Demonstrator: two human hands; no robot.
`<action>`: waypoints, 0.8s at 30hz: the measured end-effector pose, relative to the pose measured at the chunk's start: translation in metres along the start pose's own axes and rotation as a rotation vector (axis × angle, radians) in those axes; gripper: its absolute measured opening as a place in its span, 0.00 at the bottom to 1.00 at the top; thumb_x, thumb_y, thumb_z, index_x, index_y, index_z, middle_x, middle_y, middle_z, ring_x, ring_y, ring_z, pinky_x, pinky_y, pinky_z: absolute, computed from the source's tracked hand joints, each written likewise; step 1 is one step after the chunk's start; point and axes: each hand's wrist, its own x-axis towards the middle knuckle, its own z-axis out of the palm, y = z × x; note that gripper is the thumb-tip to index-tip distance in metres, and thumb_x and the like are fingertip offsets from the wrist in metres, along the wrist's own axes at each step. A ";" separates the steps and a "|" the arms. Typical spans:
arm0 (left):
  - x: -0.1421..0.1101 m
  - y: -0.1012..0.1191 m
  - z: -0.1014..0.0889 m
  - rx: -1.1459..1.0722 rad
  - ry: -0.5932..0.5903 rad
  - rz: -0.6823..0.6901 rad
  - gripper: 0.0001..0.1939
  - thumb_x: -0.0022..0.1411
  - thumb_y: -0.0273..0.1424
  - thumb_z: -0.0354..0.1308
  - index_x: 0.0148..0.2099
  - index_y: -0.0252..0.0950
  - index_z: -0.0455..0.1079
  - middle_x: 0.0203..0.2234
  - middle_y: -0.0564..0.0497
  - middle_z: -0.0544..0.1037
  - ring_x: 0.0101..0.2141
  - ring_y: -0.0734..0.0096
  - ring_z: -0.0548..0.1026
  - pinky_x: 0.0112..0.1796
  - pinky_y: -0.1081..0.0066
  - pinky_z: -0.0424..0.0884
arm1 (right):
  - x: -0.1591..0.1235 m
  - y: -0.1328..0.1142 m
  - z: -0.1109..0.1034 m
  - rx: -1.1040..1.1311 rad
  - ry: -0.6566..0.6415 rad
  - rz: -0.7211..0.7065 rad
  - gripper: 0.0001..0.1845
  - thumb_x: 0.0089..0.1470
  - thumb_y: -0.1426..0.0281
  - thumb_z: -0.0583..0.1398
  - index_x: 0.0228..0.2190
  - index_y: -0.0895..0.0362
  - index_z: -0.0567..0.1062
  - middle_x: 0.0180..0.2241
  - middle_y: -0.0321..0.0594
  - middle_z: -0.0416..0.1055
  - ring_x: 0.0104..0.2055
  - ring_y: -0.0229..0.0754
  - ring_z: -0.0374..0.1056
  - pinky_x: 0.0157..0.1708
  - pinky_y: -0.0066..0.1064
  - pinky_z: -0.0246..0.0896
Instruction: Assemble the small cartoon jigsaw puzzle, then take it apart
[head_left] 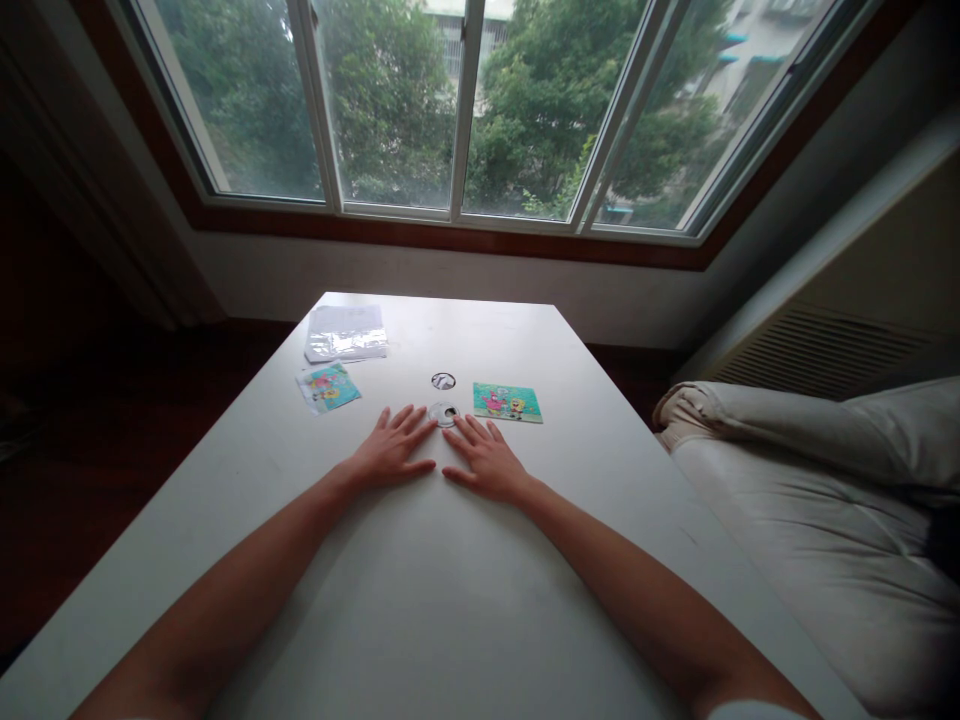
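Note:
Both palms lie flat on the white table (450, 600), fingers spread. My left hand (392, 448) is open and holds nothing. Close beside it, my right hand (484, 458) is open and empty too. Just beyond the fingertips sits a small clear round piece (441, 412) with a dark spot; I cannot tell whether a finger touches it. Behind that is a round disc with a black-and-white pattern (443, 381). A teal cartoon picture card (507, 402) rests right of these, near my right fingertips. Farther left lies a cartoon picture sheet (328, 388), slightly turned.
A clear plastic sleeve with white sheets (346, 334) lies at the table's far left corner. Along the right side stands a pale sofa (810, 470). Past the table's far edge are a low wall and a wide window (457, 120).

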 end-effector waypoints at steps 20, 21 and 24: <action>0.000 -0.001 0.001 0.006 0.006 0.001 0.43 0.66 0.62 0.42 0.76 0.49 0.44 0.74 0.47 0.43 0.72 0.45 0.42 0.66 0.39 0.39 | 0.000 0.001 0.002 0.001 0.007 -0.002 0.44 0.62 0.39 0.46 0.71 0.47 0.52 0.74 0.43 0.39 0.75 0.55 0.35 0.71 0.55 0.30; 0.000 -0.001 0.001 0.004 0.005 0.001 0.43 0.66 0.62 0.42 0.76 0.49 0.44 0.74 0.46 0.43 0.72 0.45 0.42 0.66 0.39 0.39 | 0.000 0.001 0.002 0.002 0.006 -0.002 0.44 0.62 0.39 0.46 0.71 0.47 0.52 0.74 0.43 0.39 0.75 0.55 0.35 0.71 0.55 0.30; 0.000 -0.001 0.001 0.003 0.006 -0.001 0.43 0.66 0.63 0.41 0.76 0.49 0.44 0.74 0.46 0.43 0.72 0.45 0.42 0.66 0.39 0.39 | 0.000 0.000 0.002 0.001 0.004 -0.001 0.44 0.62 0.39 0.46 0.71 0.47 0.52 0.74 0.43 0.39 0.75 0.55 0.35 0.71 0.55 0.31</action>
